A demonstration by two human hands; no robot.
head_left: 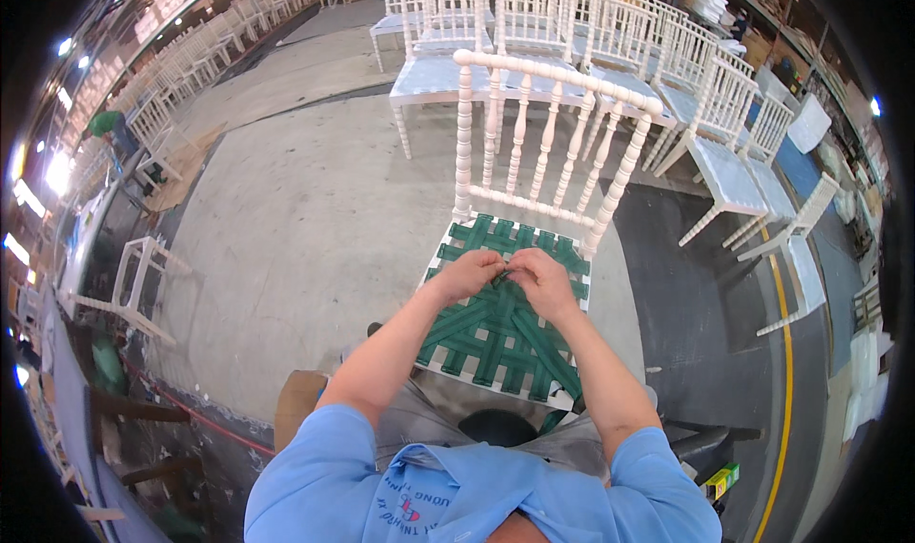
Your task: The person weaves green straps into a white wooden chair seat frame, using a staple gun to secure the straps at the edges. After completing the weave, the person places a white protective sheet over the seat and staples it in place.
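Observation:
In front of me stands a white chair [562, 79] with a turned-spindle back. Its seat is woven from green webbing straps [490, 352], with square gaps showing between them. Loose lengths of strap cross the weave at a slant, and one end dangles past the seat's near right corner. Over the middle of the seat my left hand [469, 274] and my right hand [545, 282] come fingertip to fingertip. Both are closed in a pinch. Whatever small thing sits between the fingertips is too small to name.
Rows of white chairs [438, 73] with pale seats stand beyond and to the right. One chair [808, 257] leans at the far right. A seatless white frame [133, 290] is at left, near a person in green [107, 123]. A small yellow-green box [721, 481] lies lower right.

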